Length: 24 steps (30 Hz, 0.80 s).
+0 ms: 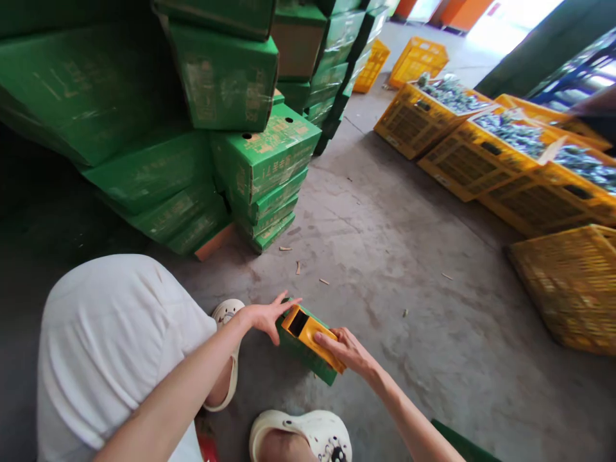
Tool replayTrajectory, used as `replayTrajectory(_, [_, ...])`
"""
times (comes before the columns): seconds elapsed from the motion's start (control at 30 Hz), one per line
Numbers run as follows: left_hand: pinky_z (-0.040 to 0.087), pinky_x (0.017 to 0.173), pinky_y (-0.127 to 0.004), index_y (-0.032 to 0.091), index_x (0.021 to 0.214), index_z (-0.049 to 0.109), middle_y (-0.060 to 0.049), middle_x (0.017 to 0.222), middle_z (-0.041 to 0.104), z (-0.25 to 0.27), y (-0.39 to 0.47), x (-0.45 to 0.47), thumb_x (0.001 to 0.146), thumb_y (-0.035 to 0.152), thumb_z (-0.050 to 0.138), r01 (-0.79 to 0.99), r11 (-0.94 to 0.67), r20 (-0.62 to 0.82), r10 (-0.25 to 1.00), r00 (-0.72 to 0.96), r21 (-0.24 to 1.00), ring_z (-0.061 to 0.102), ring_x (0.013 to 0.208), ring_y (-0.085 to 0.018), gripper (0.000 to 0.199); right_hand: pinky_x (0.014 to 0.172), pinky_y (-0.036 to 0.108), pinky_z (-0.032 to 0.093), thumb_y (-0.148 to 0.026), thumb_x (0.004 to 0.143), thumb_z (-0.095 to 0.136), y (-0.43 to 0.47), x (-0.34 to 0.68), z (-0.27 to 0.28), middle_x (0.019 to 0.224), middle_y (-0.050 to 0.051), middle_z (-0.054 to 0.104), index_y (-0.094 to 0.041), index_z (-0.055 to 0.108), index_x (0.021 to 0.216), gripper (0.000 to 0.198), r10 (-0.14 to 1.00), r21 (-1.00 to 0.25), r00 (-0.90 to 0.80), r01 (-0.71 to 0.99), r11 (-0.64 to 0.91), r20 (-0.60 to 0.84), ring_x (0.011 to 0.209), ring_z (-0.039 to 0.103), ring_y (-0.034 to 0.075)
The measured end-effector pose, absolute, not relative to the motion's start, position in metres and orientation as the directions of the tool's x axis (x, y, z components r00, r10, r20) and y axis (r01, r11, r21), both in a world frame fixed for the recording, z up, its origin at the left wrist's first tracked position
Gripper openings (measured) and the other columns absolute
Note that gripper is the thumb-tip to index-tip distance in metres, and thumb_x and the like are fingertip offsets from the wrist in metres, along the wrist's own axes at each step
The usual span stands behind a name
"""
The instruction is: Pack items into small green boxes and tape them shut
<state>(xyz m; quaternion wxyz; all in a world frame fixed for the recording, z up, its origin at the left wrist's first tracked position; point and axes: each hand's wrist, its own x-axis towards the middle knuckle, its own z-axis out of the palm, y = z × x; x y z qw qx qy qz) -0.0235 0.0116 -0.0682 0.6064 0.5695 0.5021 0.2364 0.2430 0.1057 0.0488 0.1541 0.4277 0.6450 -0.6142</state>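
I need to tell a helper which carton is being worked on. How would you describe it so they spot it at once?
Look down from the tall stack of green cartons to the concrete floor. There the small carton lies alone between the left hand and right hand, green-sided with an orange top.

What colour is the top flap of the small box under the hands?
Orange-yellow, over a green body, seen in the head view: the small box sits between the left hand and right hand.
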Motion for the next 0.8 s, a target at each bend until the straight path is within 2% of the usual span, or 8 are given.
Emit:
replayTrajectory(0.1, [0.019,0.12,-0.075,0.036,0.165,0.021,-0.014,0.174,-0.017,-0.054,0.013,-0.013,0.037,0.04,0.1,0.586,0.111,-0.381,0.851,0.362,0.803,-0.006,0.157,-0.052,0.151,0.049,0.023,0.037,-0.089,0.074,0.058,0.105,0.242,0.052,0.063,0.001,0.059,-0.016,0.065,0.077,0.074,0.36,-0.664,-0.589,0.737,-0.128,-0.723,0.055,0.05,0.013])
replayTrajectory(0.17, [0.008,0.12,-0.077,0.036,0.163,0.028,-0.014,0.175,-0.014,-0.051,0.014,-0.009,0.039,0.049,0.1,0.68,-0.005,-0.312,0.886,0.343,0.734,-0.008,0.158,-0.05,0.144,0.05,0.023,0.037,-0.088,0.073,0.059,0.105,0.244,0.052,0.064,0.001,0.058,-0.016,0.064,0.078,0.073,0.359,-0.673,-0.596,0.727,-0.14,-0.718,0.056,0.05,0.013])
replayTrajectory(0.23, [0.004,0.123,-0.072,0.033,0.162,0.034,-0.016,0.176,0.002,-0.053,0.017,-0.009,0.042,0.053,0.099,0.691,-0.111,-0.23,0.895,0.382,0.714,0.0,0.16,-0.045,0.137,0.05,0.023,0.036,-0.087,0.073,0.061,0.106,0.247,0.05,0.064,0.0,0.056,-0.016,0.063,0.076,0.071,0.365,-0.689,-0.609,0.71,-0.144,-0.704,0.056,0.047,0.012])
replayTrajectory(0.33, [0.006,0.128,-0.061,0.028,0.159,0.04,-0.017,0.167,0.034,-0.06,0.019,-0.014,0.044,0.054,0.097,0.65,-0.176,-0.162,0.89,0.426,0.739,0.023,0.158,-0.04,0.132,0.049,0.022,0.033,-0.086,0.072,0.062,0.108,0.249,0.052,0.062,-0.001,0.053,-0.017,0.061,0.073,0.069,0.371,-0.685,-0.606,0.718,-0.125,-0.703,0.057,0.045,0.012])
replayTrajectory(0.4, [0.007,0.13,-0.058,0.026,0.156,0.044,-0.016,0.161,0.043,-0.065,0.02,-0.016,0.043,0.054,0.097,0.635,-0.185,-0.132,0.899,0.418,0.75,0.032,0.154,-0.038,0.127,0.048,0.023,0.031,-0.087,0.072,0.059,0.109,0.244,0.059,0.06,-0.001,0.049,-0.017,0.059,0.069,0.07,0.38,-0.661,-0.591,0.746,-0.077,-0.711,0.056,0.042,0.011])
replayTrajectory(0.57, [0.007,0.13,-0.059,0.028,0.15,0.052,-0.013,0.156,0.047,-0.075,0.017,-0.018,0.047,0.055,0.096,0.628,-0.192,-0.113,0.904,0.412,0.754,0.04,0.149,-0.036,0.114,0.047,0.024,0.023,-0.084,0.075,0.06,0.108,0.218,0.094,0.053,-0.003,0.037,-0.018,0.052,0.059,0.068,0.513,-0.5,-0.498,0.853,0.148,-0.699,0.053,0.037,0.01])
replayTrajectory(0.63, [0.007,0.129,-0.061,0.028,0.149,0.052,-0.014,0.156,0.046,-0.076,0.017,-0.018,0.05,0.055,0.095,0.631,-0.202,-0.112,0.9,0.422,0.749,0.04,0.148,-0.037,0.112,0.046,0.024,0.023,-0.082,0.074,0.064,0.107,0.22,0.107,0.051,-0.003,0.038,-0.018,0.052,0.058,0.067,0.537,-0.442,-0.459,0.881,0.171,-0.708,0.052,0.039,0.01])
replayTrajectory(0.8, [0.007,0.127,-0.065,0.031,0.149,0.052,-0.014,0.157,0.045,-0.075,0.019,-0.017,0.051,0.057,0.094,0.646,-0.216,-0.114,0.896,0.429,0.732,0.04,0.148,-0.039,0.11,0.042,0.022,0.034,-0.086,0.075,0.061,0.105,0.265,0.125,0.056,0.005,0.061,-0.018,0.06,0.066,0.068,0.402,-0.483,-0.411,0.871,-0.091,-0.818,0.048,0.056,0.015])
